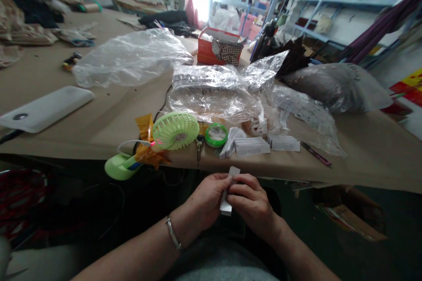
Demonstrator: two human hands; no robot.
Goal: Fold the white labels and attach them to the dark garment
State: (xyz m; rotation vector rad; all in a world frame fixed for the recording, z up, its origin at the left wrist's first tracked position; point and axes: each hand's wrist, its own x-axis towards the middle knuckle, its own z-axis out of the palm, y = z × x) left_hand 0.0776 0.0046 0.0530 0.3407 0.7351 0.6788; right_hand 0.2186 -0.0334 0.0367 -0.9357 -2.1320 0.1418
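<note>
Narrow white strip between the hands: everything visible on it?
The narrow white paper strip may be a thin stack of tags; no print is legible. It stands nearly upright, top leaning right, in front of the brown-covered table edge. The left hand and right hand pinch its middle; both ends stick out.

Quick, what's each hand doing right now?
The left hand is closed, holding a white paper strip.
The right hand is closed, its fingers pinching the same strip.
</note>
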